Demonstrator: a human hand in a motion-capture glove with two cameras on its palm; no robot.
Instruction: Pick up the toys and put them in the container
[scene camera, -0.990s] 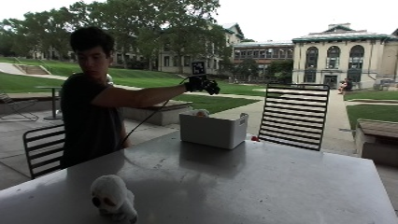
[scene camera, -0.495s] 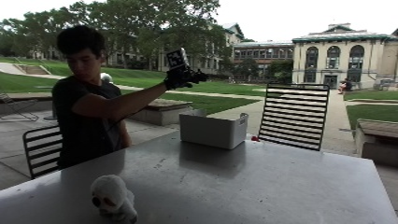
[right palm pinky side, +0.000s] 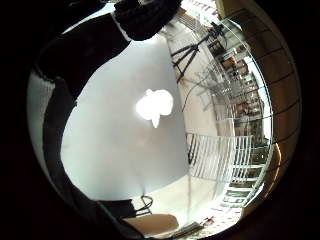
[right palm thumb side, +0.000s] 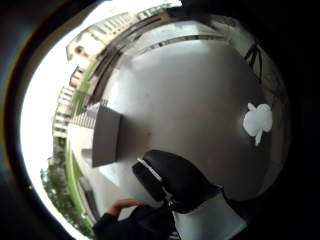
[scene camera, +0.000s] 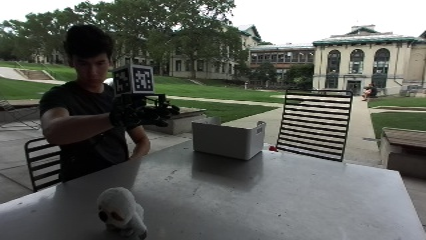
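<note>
A: Where does the job stand?

B: One toy (scene camera: 122, 217) in sight, a pale plush lying on the table (scene camera: 279, 200) near its front edge, well apart from the container (scene camera: 227, 138). Not yet picked up. Whether the container already has anything in it I can't tell; its inside is hidden from the outside view.

A: And the gloved right hand (scene camera: 136, 111)?

B: Held up in the air at chest height, over the person's side of the table, between container and toy but touching neither. Fingers look relaxed, reaching loosely forward, nothing in them.

A: Palm cameras agree?

B: Yes. Little-finger side looks down on the toy (right palm pinky side: 154, 105), small on bare tabletop, so the palm is well above it. Thumb side shows the toy (right palm thumb side: 258, 120) and the container (right palm thumb side: 105, 135) set far apart on the table (right palm thumb side: 190, 90).

A: So what's left?

B: My reading: reach down for the plush, grip it, carry it across, drop it in. That looks like the whole remaining job, as far as visible toys go.

A: Any writing or brand?

B: None readable. The container's wall is plain white, and the toy carries no tag I can make out
</note>
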